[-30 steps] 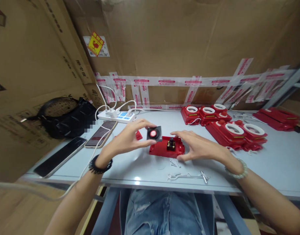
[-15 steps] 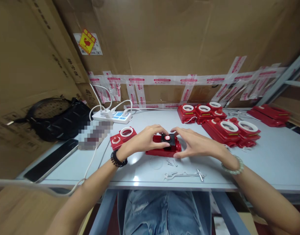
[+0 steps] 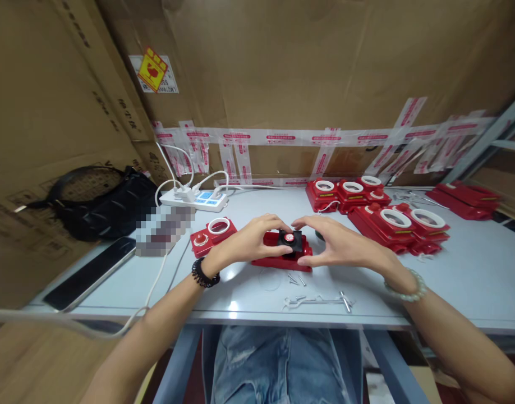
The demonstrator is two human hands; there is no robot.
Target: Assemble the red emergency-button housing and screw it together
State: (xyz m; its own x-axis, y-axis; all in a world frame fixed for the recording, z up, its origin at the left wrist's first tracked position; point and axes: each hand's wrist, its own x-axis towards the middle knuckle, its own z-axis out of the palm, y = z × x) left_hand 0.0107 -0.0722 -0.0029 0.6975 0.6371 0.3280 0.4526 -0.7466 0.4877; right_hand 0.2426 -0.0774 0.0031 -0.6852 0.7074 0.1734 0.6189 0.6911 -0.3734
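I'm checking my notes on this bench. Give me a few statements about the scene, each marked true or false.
1. The left hand holds a black part. True.
2. The bag lies right of the power strip. False: the bag lies left of the power strip.
3. Loose screws lie nearer the front edge of the table than the red base does. True.
4. The phone stands upright. False: the phone lies flat.
5. A red cover with a white ring lies left of the red base. True.
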